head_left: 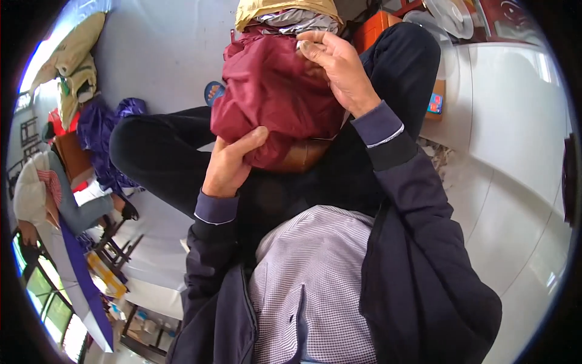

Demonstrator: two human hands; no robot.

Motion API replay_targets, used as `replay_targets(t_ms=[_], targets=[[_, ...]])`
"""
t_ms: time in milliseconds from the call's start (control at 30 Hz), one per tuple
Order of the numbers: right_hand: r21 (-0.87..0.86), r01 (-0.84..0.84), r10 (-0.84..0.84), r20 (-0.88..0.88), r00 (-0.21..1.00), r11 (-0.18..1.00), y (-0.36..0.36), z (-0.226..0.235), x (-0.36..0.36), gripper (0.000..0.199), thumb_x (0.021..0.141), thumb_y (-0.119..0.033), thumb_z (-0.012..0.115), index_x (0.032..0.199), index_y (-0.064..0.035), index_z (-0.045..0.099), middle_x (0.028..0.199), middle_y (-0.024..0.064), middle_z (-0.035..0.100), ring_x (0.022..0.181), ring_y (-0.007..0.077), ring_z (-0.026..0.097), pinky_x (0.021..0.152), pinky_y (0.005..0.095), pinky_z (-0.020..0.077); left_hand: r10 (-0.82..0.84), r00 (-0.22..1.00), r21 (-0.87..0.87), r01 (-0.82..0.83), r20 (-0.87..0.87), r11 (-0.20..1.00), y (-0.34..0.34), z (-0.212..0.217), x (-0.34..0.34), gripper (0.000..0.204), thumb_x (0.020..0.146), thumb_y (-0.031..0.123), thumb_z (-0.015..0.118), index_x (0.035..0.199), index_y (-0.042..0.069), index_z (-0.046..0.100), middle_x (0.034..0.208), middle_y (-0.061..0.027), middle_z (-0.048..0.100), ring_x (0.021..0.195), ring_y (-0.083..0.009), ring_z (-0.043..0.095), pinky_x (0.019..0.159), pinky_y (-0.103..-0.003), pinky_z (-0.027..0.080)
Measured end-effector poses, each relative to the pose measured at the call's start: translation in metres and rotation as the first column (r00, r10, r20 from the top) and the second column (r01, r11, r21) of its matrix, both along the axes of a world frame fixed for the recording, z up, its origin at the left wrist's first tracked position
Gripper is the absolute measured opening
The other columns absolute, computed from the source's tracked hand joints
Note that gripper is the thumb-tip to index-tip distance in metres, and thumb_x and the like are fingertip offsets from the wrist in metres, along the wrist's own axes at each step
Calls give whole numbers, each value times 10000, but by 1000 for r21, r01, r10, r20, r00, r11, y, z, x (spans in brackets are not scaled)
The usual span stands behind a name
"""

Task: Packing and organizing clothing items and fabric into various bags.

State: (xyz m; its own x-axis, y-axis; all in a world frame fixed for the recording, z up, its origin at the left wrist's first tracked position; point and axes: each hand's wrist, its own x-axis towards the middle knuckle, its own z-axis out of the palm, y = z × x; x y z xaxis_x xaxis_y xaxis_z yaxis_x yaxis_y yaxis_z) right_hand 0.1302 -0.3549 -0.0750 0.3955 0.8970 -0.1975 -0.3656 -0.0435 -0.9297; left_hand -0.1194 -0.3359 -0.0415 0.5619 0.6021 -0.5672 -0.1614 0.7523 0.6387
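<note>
A bundle of maroon cloth lies across my lap between my bent knees. My left hand is closed on its near left edge, with the thumb on top and the fingers hidden underneath. Above the cloth's right side, my right hand holds its thumb and forefinger pinched together. A tiny pale bit shows at those fingertips, too small to name. From under the cloth's near edge pokes a brown, shiny surface. Beyond the cloth, crumpled silver-grey material and a tan piece of fabric are bunched up.
An orange box and a clear plastic container stand beyond my right knee. Purple fabric is heaped past my left knee. Another person sits at the far left. A blue slipper shows beside the cloth.
</note>
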Motion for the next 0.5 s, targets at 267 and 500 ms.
replay_targets(t_ms=[267, 500], targets=[[-195, -366, 404, 608, 683, 910, -13, -24, -3, 381, 990, -305, 628, 1210, 7, 611, 965, 91, 664, 867, 170, 615, 814, 315, 492, 224, 938, 0, -233, 264, 973, 15, -19, -25, 171, 913, 34, 617, 1076, -9, 649, 1048, -44, 682, 1000, -158, 648, 981, -334, 491], [-62, -73, 95, 721, 686, 995, -7, -16, -3, 213, 929, -209, 676, 969, -3, 640, 778, 183, 597, 698, 265, 565, 698, 358, 466, 350, 934, 141, -357, 75, 923, 26, -19, -23, 329, 1010, 127, 563, 1291, -43, 588, 1281, -63, 645, 1200, -151, 596, 1087, -334, 435]])
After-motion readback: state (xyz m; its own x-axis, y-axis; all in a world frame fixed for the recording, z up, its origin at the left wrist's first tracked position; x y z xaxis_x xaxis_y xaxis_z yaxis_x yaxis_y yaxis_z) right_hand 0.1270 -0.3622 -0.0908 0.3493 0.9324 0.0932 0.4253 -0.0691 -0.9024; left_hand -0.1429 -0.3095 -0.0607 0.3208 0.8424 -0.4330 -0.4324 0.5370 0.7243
